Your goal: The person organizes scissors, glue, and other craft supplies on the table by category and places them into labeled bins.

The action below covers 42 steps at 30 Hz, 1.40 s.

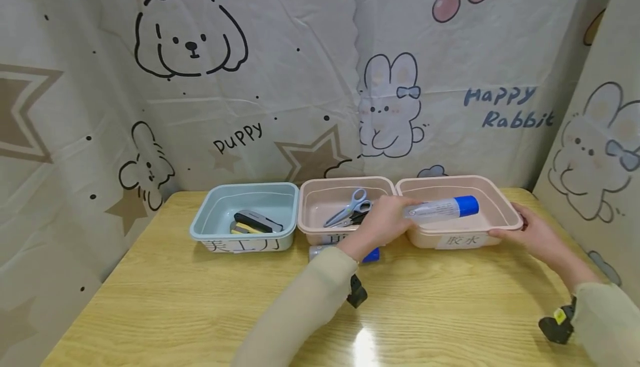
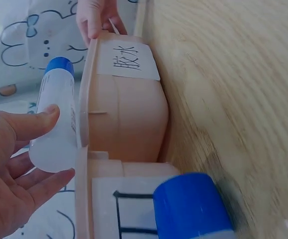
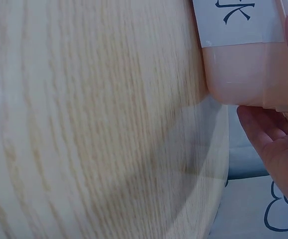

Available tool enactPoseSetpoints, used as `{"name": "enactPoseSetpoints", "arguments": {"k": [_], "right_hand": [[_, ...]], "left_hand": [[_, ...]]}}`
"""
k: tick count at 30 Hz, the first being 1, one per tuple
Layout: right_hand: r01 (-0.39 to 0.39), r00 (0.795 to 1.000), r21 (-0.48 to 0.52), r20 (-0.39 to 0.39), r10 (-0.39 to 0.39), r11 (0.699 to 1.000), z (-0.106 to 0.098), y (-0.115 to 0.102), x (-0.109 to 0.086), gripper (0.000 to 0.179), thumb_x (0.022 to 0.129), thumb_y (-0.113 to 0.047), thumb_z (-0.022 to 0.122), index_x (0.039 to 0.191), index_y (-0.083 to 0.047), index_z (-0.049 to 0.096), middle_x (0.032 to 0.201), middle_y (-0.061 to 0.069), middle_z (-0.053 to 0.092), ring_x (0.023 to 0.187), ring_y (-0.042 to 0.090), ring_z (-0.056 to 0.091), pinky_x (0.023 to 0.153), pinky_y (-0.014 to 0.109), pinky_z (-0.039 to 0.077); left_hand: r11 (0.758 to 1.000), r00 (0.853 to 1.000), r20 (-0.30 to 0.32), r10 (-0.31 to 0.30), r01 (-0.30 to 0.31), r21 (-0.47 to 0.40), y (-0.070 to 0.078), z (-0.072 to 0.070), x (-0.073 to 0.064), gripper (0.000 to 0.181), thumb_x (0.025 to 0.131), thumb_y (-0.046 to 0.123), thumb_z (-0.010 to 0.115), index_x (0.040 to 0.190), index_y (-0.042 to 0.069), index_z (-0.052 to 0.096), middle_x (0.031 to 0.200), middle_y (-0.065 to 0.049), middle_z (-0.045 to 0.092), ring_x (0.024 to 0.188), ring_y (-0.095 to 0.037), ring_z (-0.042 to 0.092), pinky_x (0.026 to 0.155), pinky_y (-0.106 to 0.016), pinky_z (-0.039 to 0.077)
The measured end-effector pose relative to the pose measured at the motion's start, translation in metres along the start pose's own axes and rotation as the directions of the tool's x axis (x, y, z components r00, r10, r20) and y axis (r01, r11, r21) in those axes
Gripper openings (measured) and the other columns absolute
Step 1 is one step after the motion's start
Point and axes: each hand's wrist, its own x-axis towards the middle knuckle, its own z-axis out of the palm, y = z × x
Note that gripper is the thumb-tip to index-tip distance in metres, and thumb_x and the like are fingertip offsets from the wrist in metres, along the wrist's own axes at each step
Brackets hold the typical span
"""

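My left hand (image 1: 384, 221) holds a clear glue bottle with a blue cap (image 1: 435, 210), which lies sideways over the right pink bin (image 1: 452, 239). In the left wrist view, the thumb is on one side of the bottle (image 2: 59, 94) and the fingers are behind and below it. My right hand (image 1: 537, 236) grips that bin's right end, with the thumb over the rim and fingers against the outer wall (image 3: 263, 74). A second blue-capped bottle (image 1: 371, 255) lies on the table before the middle pink bin (image 1: 310, 236), partly hidden by my left arm.
Blue-handled scissors (image 1: 345, 211) and a darker pair lie in the middle bin. At left, a light blue bin (image 1: 200, 228) contains utility knives (image 1: 257, 221). All three bins bear labels and line the back of the wooden table (image 1: 200, 311), before a patterned curtain (image 1: 300, 78).
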Motion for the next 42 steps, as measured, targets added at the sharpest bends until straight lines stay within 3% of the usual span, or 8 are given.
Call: {"name": "enactPoseSetpoints", "arguments": {"k": [5, 9, 13, 23, 31, 36, 39, 42], "right_hand": [[0.021, 1.000, 0.003, -0.010, -0.021, 1.000, -0.001, 0.001, 0.000, 0.102, 0.080, -0.040, 0.067, 0.142, 0.008, 0.000, 0.134, 0.041, 0.024, 0.118, 0.053, 0.030, 0.091, 0.066, 0.028], [0.025, 1.000, 0.001, -0.010, -0.025, 1.000, -0.003, 0.001, 0.001, 0.102, 0.080, -0.040, 0.067, 0.142, 0.008, 0.000, 0.134, 0.041, 0.024, 0.118, 0.053, 0.030, 0.091, 0.066, 0.027], [0.020, 1.000, 0.000, -0.006, -0.020, 1.000, -0.003, 0.002, 0.000, 0.102, 0.081, -0.040, 0.066, 0.142, 0.007, 0.000, 0.135, 0.041, 0.023, 0.118, 0.054, 0.029, 0.091, 0.067, 0.027], [0.020, 1.000, -0.015, -0.014, -0.021, 1.000, -0.002, 0.000, 0.000, 0.102, 0.080, -0.041, 0.067, 0.142, 0.007, 0.001, 0.135, 0.041, 0.024, 0.118, 0.054, 0.029, 0.091, 0.067, 0.027], [0.012, 1.000, -0.024, -0.006, -0.012, 1.000, -0.002, -0.004, 0.001, 0.104, 0.080, -0.042, 0.067, 0.142, 0.008, 0.000, 0.136, 0.041, 0.021, 0.119, 0.056, 0.027, 0.092, 0.066, 0.027], [0.019, 1.000, -0.028, -0.013, -0.019, 0.999, -0.002, -0.004, 0.002, 0.103, 0.080, -0.042, 0.067, 0.142, 0.007, 0.002, 0.136, 0.040, 0.022, 0.119, 0.056, 0.028, 0.092, 0.067, 0.026], [0.012, 1.000, -0.024, -0.008, -0.012, 1.000, -0.001, -0.003, 0.001, 0.103, 0.080, -0.043, 0.066, 0.142, 0.007, 0.001, 0.136, 0.040, 0.022, 0.119, 0.055, 0.028, 0.092, 0.067, 0.026], [0.015, 1.000, -0.014, -0.003, -0.015, 1.000, -0.001, -0.002, -0.001, 0.102, 0.080, -0.042, 0.066, 0.143, 0.006, 0.001, 0.136, 0.040, 0.022, 0.119, 0.054, 0.028, 0.091, 0.067, 0.027]], "left_hand": [[0.999, 1.000, 0.012, -0.018, 0.017, 0.029, 0.007, 0.007, 0.016, 0.045, 0.078, 0.028, 0.071, 0.121, 0.027, 0.059, 0.114, 0.008, 0.063, 0.055, -0.003, 0.045, 0.052, -0.014, 0.037], [0.997, 1.000, -0.005, -0.009, 0.009, 0.077, 0.012, 0.011, 0.027, 0.044, 0.077, 0.030, 0.072, 0.120, 0.027, 0.061, 0.116, 0.010, 0.062, 0.084, -0.001, 0.058, 0.075, -0.013, 0.044], [0.997, 1.000, 0.000, -0.013, 0.013, 0.082, 0.016, 0.019, 0.033, 0.045, 0.077, 0.030, 0.072, 0.121, 0.026, 0.060, 0.117, 0.010, 0.062, 0.103, -0.004, 0.057, 0.085, -0.015, 0.044], [0.984, 0.995, 0.074, -0.069, 0.056, 0.169, 0.023, 0.034, 0.037, 0.043, 0.079, 0.031, 0.069, 0.121, 0.032, 0.058, 0.118, 0.016, 0.060, 0.083, -0.002, 0.058, 0.059, -0.012, 0.042], [0.978, 0.993, 0.080, -0.081, 0.064, 0.198, 0.018, 0.042, 0.041, 0.038, 0.080, 0.031, 0.068, 0.117, 0.029, 0.061, 0.117, 0.015, 0.060, 0.106, -0.003, 0.056, 0.088, -0.015, 0.043], [0.992, 0.995, 0.058, -0.086, 0.080, 0.100, 0.013, 0.041, 0.041, 0.027, 0.085, 0.028, 0.064, 0.111, 0.026, 0.066, 0.114, 0.013, 0.063, 0.103, -0.004, 0.057, 0.085, -0.014, 0.044], [0.997, 0.996, 0.049, -0.069, 0.068, 0.040, 0.011, 0.036, 0.037, 0.024, 0.087, 0.027, 0.062, 0.110, 0.025, 0.066, 0.109, 0.011, 0.065, 0.083, -0.004, 0.059, 0.071, -0.014, 0.045], [0.999, 0.999, 0.039, -0.037, 0.036, 0.026, 0.008, 0.030, 0.030, 0.025, 0.087, 0.028, 0.061, 0.112, 0.025, 0.066, 0.110, 0.010, 0.064, 0.080, -0.004, 0.058, 0.067, -0.015, 0.044]]}}
